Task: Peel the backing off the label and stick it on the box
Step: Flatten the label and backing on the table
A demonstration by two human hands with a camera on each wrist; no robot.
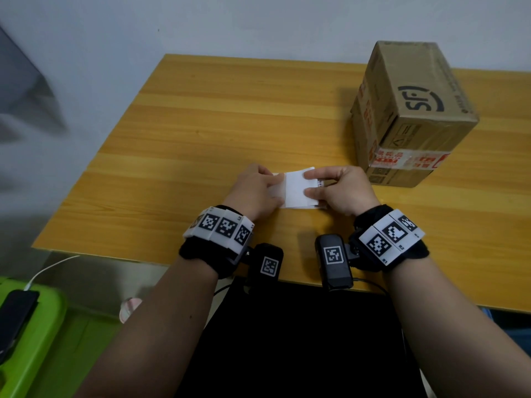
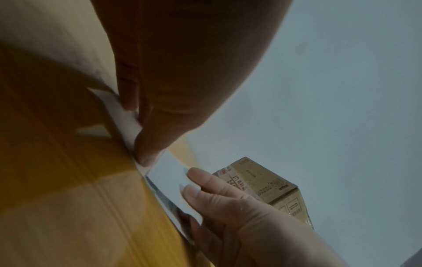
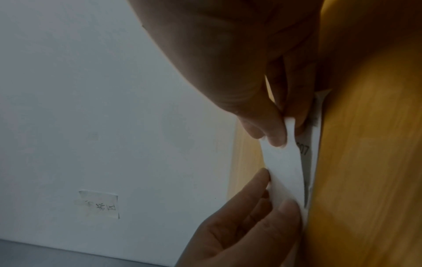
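A white label sheet (image 1: 296,188) lies near the front of the wooden table (image 1: 201,124), held between both hands. My left hand (image 1: 275,191) pinches its left end, thumb on top (image 3: 287,213). My right hand (image 1: 309,183) pinches a blank white layer (image 3: 285,171) between thumb and forefinger and holds it lifted off a printed layer (image 3: 304,150) that stays close to the table. Which layer is the backing I cannot tell. The brown cardboard box (image 1: 413,110) stands upright to the right, just behind my right hand, and also shows in the left wrist view as the box (image 2: 262,182).
The table's front edge runs just under my wrists. At the lower left, off the table, a green bin (image 1: 34,326) holds a black phone (image 1: 14,314) on a white cable. A pale wall stands behind the table, with a taped paper note (image 3: 99,204) on it.
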